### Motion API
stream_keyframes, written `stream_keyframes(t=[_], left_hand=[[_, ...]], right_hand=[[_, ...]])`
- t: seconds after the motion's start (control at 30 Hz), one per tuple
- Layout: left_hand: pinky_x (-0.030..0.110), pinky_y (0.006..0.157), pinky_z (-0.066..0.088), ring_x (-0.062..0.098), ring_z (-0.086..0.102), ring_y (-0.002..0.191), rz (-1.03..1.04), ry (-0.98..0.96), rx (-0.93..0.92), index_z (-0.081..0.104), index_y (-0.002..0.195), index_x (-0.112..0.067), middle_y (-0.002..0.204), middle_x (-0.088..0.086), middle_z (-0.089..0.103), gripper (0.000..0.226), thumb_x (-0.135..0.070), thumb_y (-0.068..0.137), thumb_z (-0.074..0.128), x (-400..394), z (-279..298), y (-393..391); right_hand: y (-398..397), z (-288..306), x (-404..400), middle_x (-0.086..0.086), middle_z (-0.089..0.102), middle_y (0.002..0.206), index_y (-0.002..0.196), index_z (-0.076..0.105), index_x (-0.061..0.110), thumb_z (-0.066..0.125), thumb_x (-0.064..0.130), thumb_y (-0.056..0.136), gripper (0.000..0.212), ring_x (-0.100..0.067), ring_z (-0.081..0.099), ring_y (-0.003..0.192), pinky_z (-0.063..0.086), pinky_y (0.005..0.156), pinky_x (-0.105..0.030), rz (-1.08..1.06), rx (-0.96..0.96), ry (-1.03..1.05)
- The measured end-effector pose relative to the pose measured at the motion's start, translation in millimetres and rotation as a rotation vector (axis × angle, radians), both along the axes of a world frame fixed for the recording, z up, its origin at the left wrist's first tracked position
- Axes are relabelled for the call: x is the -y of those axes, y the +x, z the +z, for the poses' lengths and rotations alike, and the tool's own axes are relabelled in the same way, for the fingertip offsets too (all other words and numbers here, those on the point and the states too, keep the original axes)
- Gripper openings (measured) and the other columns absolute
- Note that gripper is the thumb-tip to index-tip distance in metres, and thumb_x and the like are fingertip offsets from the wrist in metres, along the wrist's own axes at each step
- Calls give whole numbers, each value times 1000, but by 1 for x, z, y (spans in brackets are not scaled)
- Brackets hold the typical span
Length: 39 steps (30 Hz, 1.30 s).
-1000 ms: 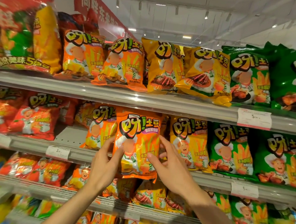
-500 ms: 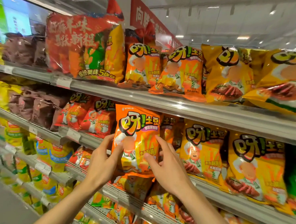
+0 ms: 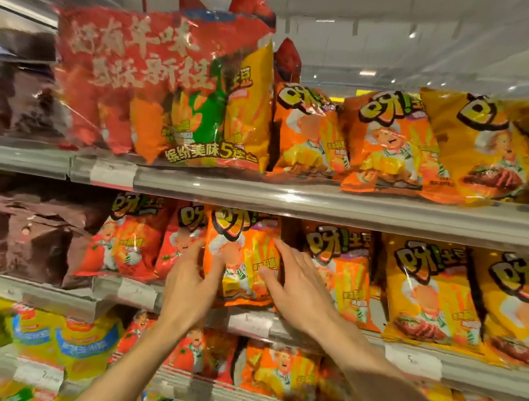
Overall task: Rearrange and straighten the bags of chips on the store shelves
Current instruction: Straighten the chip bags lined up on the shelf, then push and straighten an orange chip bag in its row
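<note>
Both hands are sitting on one orange bag [image 3: 241,260] on the middle shelf [image 3: 311,327], right in the centre of the shot. The left hand [image 3: 188,283] is pressing against the bag's left edge with its fingers spread and pointing up, and the right hand [image 3: 298,286] is lying on the right half of the bag's front, thumb resting low on the bag. So the bag is getting sandwiched between the two palms, fingers loose rather than curled round it. It's standing upright, bottom edge at the shelf lip, top tucked under the upper shelf [image 3: 318,203].

Red bags [image 3: 126,242] are crowding it on the left, one partly behind the left hand, and past those a pile of brown bags [image 3: 28,234]. Another orange bag [image 3: 342,272] is standing just to the right, behind the right hand, then yellow bags [image 3: 430,288] further along.

Up top, a big multipack [image 3: 165,87] is leaning over the edge a bit, with more orange and yellow bags beside it. Everything's pretty motion-blurred, so the small print isn't readable.
</note>
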<state>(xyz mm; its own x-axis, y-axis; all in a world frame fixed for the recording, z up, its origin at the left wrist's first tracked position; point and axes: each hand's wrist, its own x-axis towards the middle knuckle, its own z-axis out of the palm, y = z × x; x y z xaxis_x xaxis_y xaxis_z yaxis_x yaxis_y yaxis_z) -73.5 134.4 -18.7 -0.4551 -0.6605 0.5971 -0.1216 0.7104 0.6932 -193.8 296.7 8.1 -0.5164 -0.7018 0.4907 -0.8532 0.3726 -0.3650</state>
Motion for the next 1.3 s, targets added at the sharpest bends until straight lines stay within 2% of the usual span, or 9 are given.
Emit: stream_keyframes(t=[0.13,0.27,0.4,0.53,0.6,0.8,1.0,1.17,1.3], left_hand=[[34,75,46,21,66,92,-31,-129,61,57,128,-26,107,-5,70,54,-66,93,45,17,-1,-22],[37,78,51,26,67,100,-56,-210,152,57,130,-21,110,3,72,48,-55,97,49,18,-5,-43],[37,65,48,33,71,87,-48,-275,282,57,128,-9,100,11,74,47,-46,101,47,9,-6,-58],[33,60,50,25,72,83,-83,-222,340,51,138,-8,97,6,74,55,-48,102,40,8,-6,-64],[34,62,52,24,72,84,-95,-210,346,47,141,-7,97,6,73,59,-50,102,39,8,-4,-63],[39,75,56,29,67,103,-87,-176,343,44,141,-6,129,12,62,66,-57,98,42,4,2,-62],[36,94,51,19,55,123,-135,-241,296,34,152,-15,145,1,46,70,-58,98,47,13,2,-45],[22,91,41,9,51,120,-213,-259,201,42,149,-23,139,-6,48,63,-51,94,54,33,7,-22],[21,98,38,4,49,126,-218,-172,93,48,143,-29,139,-11,51,51,-41,95,61,58,5,6]], right_hand=[[-15,-16,12,0,55,137,149,39,18,42,47,100,57,-21,43,126,32,107,-37,-175,-186,54],[-28,-25,8,-1,68,117,130,61,16,46,45,97,46,-25,54,116,35,100,-41,-288,-424,136],[-37,-28,-4,-2,66,122,129,61,18,48,42,97,42,-24,53,123,31,110,-43,-302,-478,224],[-43,-32,-13,-4,62,127,127,62,15,47,41,99,41,-25,48,128,29,114,-45,-282,-494,251],[-47,-33,-18,-3,61,128,126,63,17,45,43,100,41,-24,47,130,27,116,-44,-266,-491,245],[-50,-33,-29,1,60,129,124,64,21,42,48,100,43,-19,45,131,21,117,-39,-221,-443,203],[-47,-36,-23,2,57,136,134,59,21,37,55,100,53,-18,44,132,20,114,-34,-199,-338,30],[-24,-28,-4,1,48,144,145,44,21,38,51,99,56,-19,37,136,25,116,-39,-211,-211,-85],[6,-18,25,5,32,154,154,25,25,39,53,100,63,-11,24,143,21,119,-32,-174,-81,-107]])
